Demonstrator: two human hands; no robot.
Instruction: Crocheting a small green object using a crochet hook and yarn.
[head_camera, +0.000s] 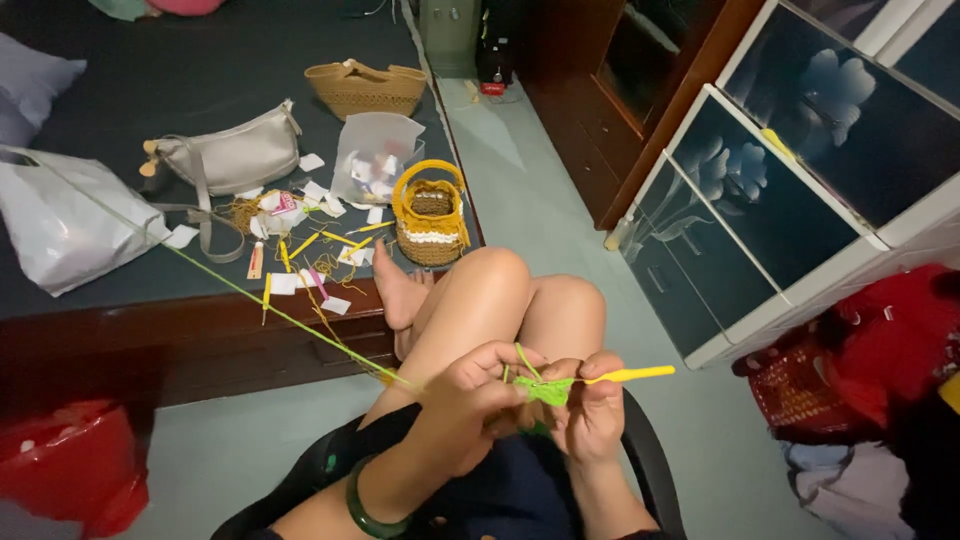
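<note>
Head view: the left hand (470, 400) has its fingers (510, 358) curled narrow, pinching a small bright green crocheted piece of yarn (545, 390) that sits between the two hands, above the crossed bare knees. The right hand (592, 415) grips a slim yellow plastic crochet hook (630, 375), fingers closed around its shaft; the handle juts out to the right of the fingers and its tip meets the green piece. A thin green yarn strand (250, 295) runs from the left fingers up and away to the left, across a dark-topped wooden bench (150, 290) toward a white plastic bag (70, 215). A dark green bangle (365, 505) circles the left wrist. Well beyond the fingers on the bench stand a small tan woven basket with a yellow rim and handle (430, 215), a beige leather shoulder bag (235, 155) and scattered paper tags (320, 195).
</note>
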